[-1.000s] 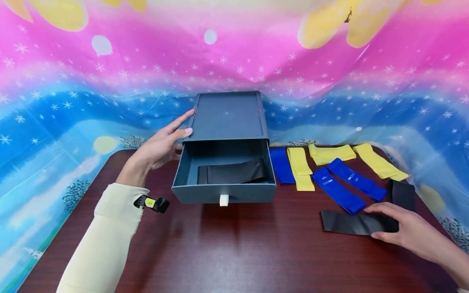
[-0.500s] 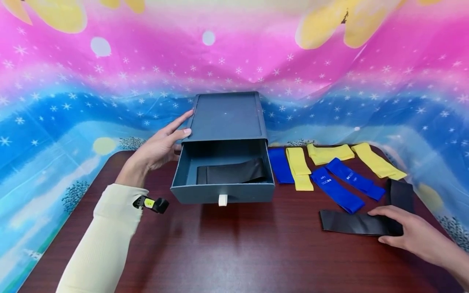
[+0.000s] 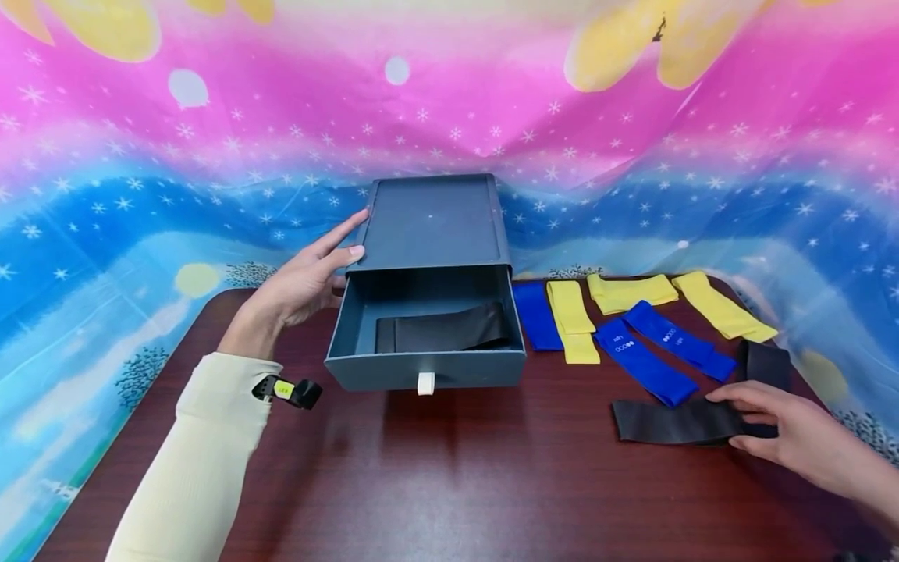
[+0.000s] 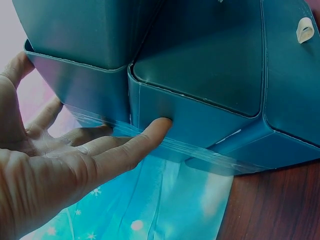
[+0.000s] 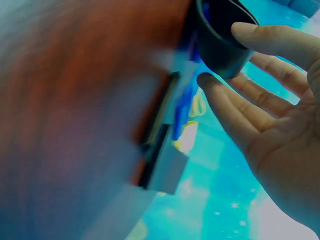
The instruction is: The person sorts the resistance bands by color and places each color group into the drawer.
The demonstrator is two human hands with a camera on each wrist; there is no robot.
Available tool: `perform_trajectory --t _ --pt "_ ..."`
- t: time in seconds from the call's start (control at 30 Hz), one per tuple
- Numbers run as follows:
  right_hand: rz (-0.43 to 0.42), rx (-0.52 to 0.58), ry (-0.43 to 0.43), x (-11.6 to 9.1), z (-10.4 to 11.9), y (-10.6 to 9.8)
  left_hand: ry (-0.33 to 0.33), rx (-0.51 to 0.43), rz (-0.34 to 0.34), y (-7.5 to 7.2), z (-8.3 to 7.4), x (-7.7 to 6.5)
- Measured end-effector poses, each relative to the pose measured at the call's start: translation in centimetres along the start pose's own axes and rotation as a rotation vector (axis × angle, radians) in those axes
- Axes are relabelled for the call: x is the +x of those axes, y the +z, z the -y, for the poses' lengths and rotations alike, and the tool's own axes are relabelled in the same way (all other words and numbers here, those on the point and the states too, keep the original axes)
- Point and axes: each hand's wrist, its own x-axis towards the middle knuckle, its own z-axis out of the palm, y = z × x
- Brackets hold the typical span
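My left hand (image 3: 298, 285) rests against the left side of a dark grey drawer box (image 3: 431, 222), fingers extended along its wall. The box's drawer (image 3: 382, 373) is pulled out, and a black resistance band (image 3: 435, 332) lies flat inside it. At the right, my right hand (image 3: 804, 437) pinches the right end of another black resistance band (image 3: 670, 420) on the table. In the right wrist view, the thumb reaches into the loop of this black band (image 5: 220, 52), with fingertips at its outside.
Behind the right hand lies another black band (image 3: 769, 365). Blue bands (image 3: 646, 363) and yellow bands (image 3: 632, 293) are spread right of the box on the brown table (image 3: 456, 484). A printed cloth (image 3: 449, 101) hangs along the back. A white tab (image 3: 425, 382) sticks out from the drawer front.
My right hand has shifted slightly right along the black band, whose right end now shows more beneath the fingers. The left hand and the drawer box keep their places.
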Motion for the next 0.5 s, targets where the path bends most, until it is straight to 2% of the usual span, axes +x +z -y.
perform_trajectory --t 0.17,0.4,0.5 --pt "-0.056 0.025 -0.051 0.4 1.3 -0.8 0.003 0.001 0.002 -0.1 -0.1 0.0" --pt "-0.228 -0.025 -0.249 1.1 3.3 -1.6 -0.005 0.003 0.001 -0.1 0.0 0.0" --pt "-0.232 -0.027 -0.253 1.4 4.4 -2.3 -0.003 -0.001 0.004 -0.1 0.0 0.0"
